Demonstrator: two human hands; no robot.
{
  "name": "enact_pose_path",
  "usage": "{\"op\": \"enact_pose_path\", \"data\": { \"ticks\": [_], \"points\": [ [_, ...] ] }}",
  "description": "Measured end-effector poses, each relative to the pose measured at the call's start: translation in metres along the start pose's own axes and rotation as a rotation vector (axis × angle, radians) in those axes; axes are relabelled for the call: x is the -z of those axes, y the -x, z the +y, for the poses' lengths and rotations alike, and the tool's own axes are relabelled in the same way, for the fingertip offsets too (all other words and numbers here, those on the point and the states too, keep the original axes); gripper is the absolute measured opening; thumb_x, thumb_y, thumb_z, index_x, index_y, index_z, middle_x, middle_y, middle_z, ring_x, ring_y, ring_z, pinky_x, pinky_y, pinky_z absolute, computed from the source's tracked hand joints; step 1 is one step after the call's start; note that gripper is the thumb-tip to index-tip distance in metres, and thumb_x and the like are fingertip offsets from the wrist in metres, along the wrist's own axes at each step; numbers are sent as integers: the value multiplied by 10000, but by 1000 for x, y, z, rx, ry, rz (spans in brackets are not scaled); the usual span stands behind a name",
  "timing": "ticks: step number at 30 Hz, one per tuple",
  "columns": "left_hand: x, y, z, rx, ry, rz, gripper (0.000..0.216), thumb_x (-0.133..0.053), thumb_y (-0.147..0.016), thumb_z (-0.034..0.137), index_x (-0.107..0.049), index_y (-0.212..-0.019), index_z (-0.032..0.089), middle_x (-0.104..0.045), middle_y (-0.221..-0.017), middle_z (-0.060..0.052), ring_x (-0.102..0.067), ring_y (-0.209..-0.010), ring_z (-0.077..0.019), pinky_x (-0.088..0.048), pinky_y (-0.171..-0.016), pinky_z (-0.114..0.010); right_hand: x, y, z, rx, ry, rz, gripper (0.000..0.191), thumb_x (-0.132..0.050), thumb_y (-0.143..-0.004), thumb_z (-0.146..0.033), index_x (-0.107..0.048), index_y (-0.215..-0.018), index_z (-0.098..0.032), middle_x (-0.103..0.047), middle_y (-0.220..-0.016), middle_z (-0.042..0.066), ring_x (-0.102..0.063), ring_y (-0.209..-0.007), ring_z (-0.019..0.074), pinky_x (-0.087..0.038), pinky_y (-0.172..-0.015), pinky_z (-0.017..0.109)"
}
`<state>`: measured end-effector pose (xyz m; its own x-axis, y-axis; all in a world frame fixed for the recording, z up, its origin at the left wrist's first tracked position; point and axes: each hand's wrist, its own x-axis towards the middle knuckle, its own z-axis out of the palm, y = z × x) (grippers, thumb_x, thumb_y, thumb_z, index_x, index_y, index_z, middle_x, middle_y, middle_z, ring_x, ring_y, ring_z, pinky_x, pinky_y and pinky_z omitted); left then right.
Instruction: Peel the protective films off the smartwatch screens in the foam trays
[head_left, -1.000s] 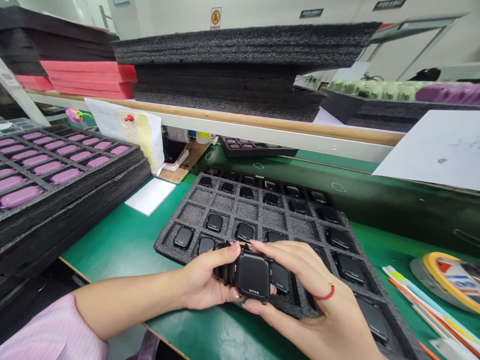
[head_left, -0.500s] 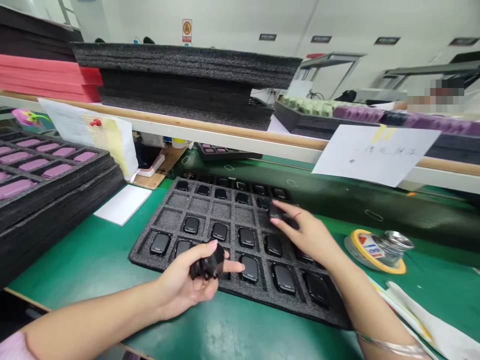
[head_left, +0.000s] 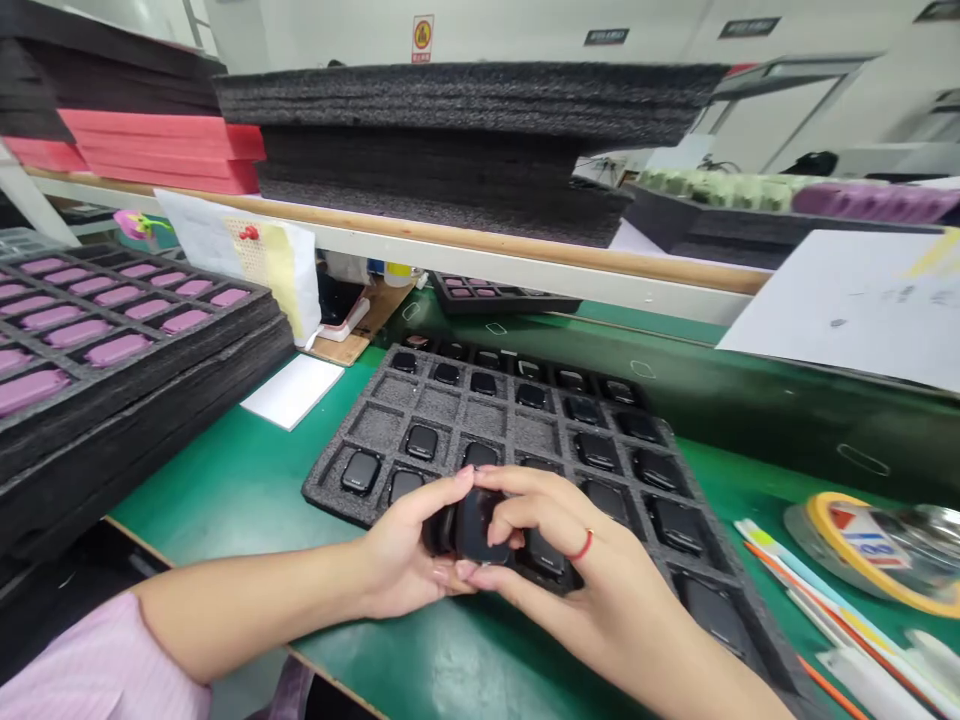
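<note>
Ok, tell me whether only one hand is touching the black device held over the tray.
No, fingers of both the left hand and the right hand touch the black device.

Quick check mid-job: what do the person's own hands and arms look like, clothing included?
Both the left hand and right hand are ungloved. A pale pink, finely striped sleeve shows on the left arm. A thin red band circles a right finger.

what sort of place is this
Probably a factory assembly workshop: a foam tray holds small dark devices, a black foam stack fills the shelf, and purple pieces sit in compartments.
</note>
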<state>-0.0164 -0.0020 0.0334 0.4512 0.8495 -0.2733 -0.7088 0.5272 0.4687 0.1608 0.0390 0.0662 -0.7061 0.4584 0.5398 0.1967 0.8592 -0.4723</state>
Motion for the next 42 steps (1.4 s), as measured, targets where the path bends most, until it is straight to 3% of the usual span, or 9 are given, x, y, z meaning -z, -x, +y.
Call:
{"op": "enact_pose_path", "data": {
  "ticks": [6, 13, 15, 17, 20, 32, 34, 37, 42],
  "points": [
    [1, 0, 2, -14, 11, -58, 442, -814, -771, 505, -640, -778, 99, -554, -663, -15, -427, -456, -43, -156, -417, -159, -8, -2, 3, -68, -117, 116, 75, -675, -924, -207, -659, -862, -246, -719, -1115, 9, -693, -1036, 122, -545, -931, 196],
    [3, 1, -1, 36, -19, -100, 497, -810, -759, 550, -711, -957, 105, -687, -857, -96, -433, -440, -45, -158, -435, -207, -1, 1, -1, -245, -242, 523, 90, -646, -959, -202, -674, -908, -271, -728, -854, -17, -719, -905, 103, -593, -837, 157],
    [4, 1, -1, 43, -17, -117, 505, -810, -753, 561, -721, -968, 112, -696, -850, -91, -438, -436, -50, -167, -437, -214, -1, 6, 1, -231, -254, 399, 103, -692, -941, -309, -670, -1036, -278, -724, -1071, 21, -709, -1042, 138, -590, -940, 215],
    [5, 2, 0, 47, -17, -125, 522, -812, -737, 579, -726, -971, 120, -704, -847, -85, -442, -426, -55, -167, -430, -220, -3, 10, 4, -192, -203, 219, 394, -753, -878, -446, -625, -1215, -288, -646, -1284, 60, -647, -1200, 192, -554, -1043, 294],
    [5, 2, 1, 40, -34, -112, 535, -807, -726, 596, -722, -959, 122, -711, -847, -81, -446, -417, -62, -154, -422, -233, -9, 14, 6, -155, -105, 84, 543, -747, -872, -478, -543, -1341, -293, -599, -1343, 74, -594, -1270, 201, -527, -1081, 319],
    [0, 4, 3, 2, -77, -116, 528, -778, -759, 596, -695, -927, 103, -697, -840, -89, -445, -415, -61, -154, -435, -249, -5, 10, 6, -50, 28, 107, 504, -729, -905, -403, -551, -1350, -247, -583, -1353, 97, -600, -1255, 215, -544, -1066, 321],
    [0, 4, 3, -3, -61, -164, 501, -771, -780, 571, -704, -963, 109, -698, -847, -90, -436, -420, -61, -140, -425, -240, 1, 12, 7, -91, 18, 224, 545, -735, -900, -392, -535, -1391, -264, -594, -1357, 91, -604, -1255, 247, -546, -1075, 381],
    [0, 4, 3, 0, -52, -194, 485, -772, -785, 553, -712, -975, 111, -697, -863, -99, -421, -424, -60, -144, -430, -234, 12, 18, 6, -133, 17, 438, 293, -669, -937, -228, -655, -1211, -331, -728, -1107, 14, -714, -1036, 221, -625, -928, 357],
    [0, 4, 2, 34, -33, -166, 484, -792, -765, 556, -694, -935, 113, -612, -705, -47, -439, -454, -75, -120, -433, -222, 18, 29, -10, -24, 84, 120, 332, -585, -970, -229, -684, -1252, -376, -750, -1142, -20, -749, -977, 246, -642, -921, 356]
  ]
}}
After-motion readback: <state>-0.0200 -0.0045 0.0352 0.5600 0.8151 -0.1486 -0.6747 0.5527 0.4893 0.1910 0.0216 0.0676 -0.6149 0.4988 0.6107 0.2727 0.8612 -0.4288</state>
